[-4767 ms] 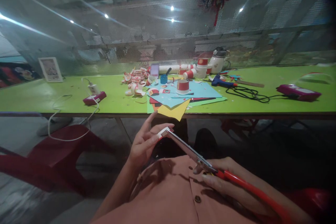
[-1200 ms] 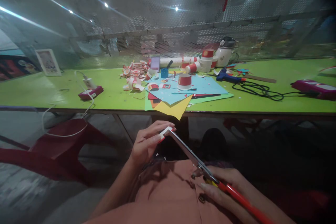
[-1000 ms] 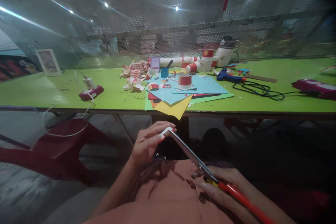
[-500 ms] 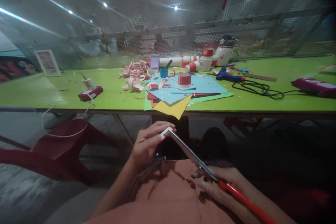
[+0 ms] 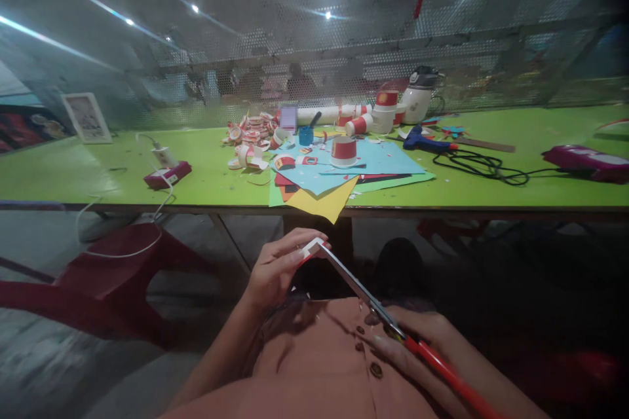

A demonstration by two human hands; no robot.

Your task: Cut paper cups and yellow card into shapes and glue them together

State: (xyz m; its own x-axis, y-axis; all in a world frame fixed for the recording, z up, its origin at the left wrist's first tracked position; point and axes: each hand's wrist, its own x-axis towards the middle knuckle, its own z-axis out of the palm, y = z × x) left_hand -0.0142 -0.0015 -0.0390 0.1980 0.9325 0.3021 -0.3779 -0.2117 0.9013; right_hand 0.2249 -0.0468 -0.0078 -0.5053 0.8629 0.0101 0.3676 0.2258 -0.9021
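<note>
My left hand point(image 5: 275, 268) pinches a small folded red-and-white paper piece point(image 5: 311, 248) between thumb and fingers, above my lap. My right hand point(image 5: 417, 340) is closed around the red handles of a pair of scissors point(image 5: 361, 289). The blades point up and to the left, and their tips touch or nearly touch the right edge of the paper piece. The blades look nearly closed together. Beyond both hands, on the green table, an upturned red-and-white paper cup point(image 5: 343, 151) stands on light blue paper point(image 5: 383, 160).
On the green table point(image 5: 216, 177) lie a yellow sheet point(image 5: 324, 200) over the front edge, a heap of cut cup pieces point(image 5: 253, 127), a blue glue gun point(image 5: 427, 140) with black cable and a purple power strip point(image 5: 587, 162). A dark red stool point(image 5: 111, 268) stands at left.
The scissors and my right hand have shifted very slightly, with the blades a little narrower in view. My left hand keeps the paper piece in nearly the same place.
</note>
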